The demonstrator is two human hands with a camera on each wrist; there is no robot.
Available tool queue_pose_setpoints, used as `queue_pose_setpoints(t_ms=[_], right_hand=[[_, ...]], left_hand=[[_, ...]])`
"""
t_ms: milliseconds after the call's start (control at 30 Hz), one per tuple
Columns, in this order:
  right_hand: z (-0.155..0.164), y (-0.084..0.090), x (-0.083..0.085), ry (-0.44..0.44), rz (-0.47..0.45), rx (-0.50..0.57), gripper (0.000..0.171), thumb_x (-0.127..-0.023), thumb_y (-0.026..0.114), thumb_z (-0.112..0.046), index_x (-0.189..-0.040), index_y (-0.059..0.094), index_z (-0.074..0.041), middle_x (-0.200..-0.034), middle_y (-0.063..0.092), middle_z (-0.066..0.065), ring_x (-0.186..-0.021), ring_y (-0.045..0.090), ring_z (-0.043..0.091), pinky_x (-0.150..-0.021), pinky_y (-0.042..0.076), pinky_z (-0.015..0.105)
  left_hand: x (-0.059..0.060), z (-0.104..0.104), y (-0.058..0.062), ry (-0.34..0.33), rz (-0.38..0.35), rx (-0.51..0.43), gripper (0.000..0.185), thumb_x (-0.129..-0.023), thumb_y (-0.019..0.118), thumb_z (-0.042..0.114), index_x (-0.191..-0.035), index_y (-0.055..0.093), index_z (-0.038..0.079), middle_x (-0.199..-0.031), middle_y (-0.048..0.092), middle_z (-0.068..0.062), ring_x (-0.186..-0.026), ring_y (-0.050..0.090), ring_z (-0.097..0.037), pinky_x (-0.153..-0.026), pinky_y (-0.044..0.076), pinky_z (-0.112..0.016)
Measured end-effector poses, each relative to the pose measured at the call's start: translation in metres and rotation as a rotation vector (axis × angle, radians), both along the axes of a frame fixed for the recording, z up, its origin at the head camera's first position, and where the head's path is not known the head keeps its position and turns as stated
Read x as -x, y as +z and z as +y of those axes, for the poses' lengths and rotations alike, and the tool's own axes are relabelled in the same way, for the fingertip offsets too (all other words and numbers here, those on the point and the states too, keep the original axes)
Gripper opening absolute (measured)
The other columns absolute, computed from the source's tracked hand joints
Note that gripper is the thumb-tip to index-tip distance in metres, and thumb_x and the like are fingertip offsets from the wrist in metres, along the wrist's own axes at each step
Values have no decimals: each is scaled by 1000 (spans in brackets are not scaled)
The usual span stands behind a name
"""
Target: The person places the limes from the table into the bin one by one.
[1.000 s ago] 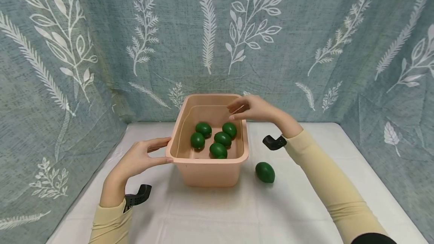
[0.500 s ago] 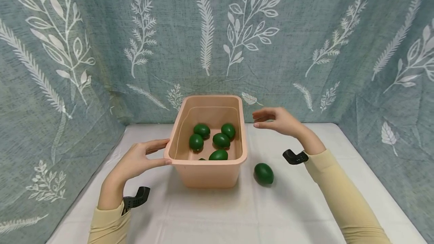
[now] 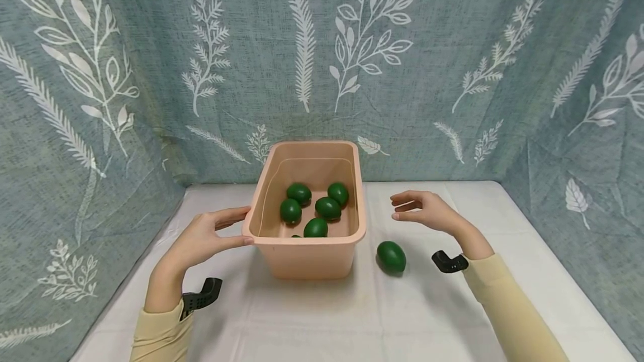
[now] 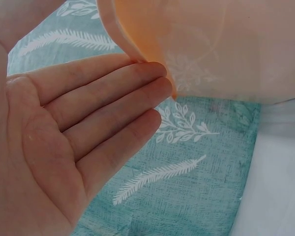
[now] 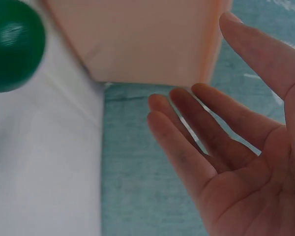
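Note:
A peach-pink plastic bin [image 3: 307,258] stands mid-table in the head view. Several glossy dark green lime-like fruits [image 3: 328,208] lie on its floor, and the front wall partly hides those nearest. With nearly straight fingers, my left hand [image 3: 201,236] touches the bin's front left corner at the rim; in the left wrist view its fingertips [image 4: 160,88] meet the rim's edge. To the right of the bin, my right hand [image 3: 427,211] hovers with relaxed, spread fingers and holds nothing. A single lime-like fruit [image 3: 391,257] lies on the table below and left of that hand.
A white cloth [image 3: 312,323] covers the table. Blue-green fabric with white leaf prints [image 3: 251,43] hangs behind and at both sides, close behind the bin. Black wrist cameras [image 3: 450,262] jut inward from both forearms.
My right hand has left the bin's right rim and moved right, then down toward the front. Inside the bin, the front fruit has rolled a little left. My left hand stays at the corner.

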State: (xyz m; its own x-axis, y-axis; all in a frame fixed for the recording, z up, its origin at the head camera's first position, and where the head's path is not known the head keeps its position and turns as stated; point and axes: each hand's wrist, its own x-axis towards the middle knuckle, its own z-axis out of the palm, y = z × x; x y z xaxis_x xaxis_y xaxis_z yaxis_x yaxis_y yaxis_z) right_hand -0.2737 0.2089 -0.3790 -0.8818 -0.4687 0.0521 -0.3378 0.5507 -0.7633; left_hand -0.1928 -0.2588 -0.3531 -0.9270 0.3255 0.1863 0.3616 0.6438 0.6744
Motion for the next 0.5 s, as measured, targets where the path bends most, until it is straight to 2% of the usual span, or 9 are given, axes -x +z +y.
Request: queue_pose_setpoints(t_ms=[500], right_hand=[[12,-57,-25,-5,-141,-44,64,-84,72,-36,-133,53,-1,-129,58,19,-113,61,31,-89,54,40]], left_hand=[[-3,0,2,-4,0,0,66,-79,74,44,-136,54,14,-135,56,-6,-126,52,-30,-102,44,-52]])
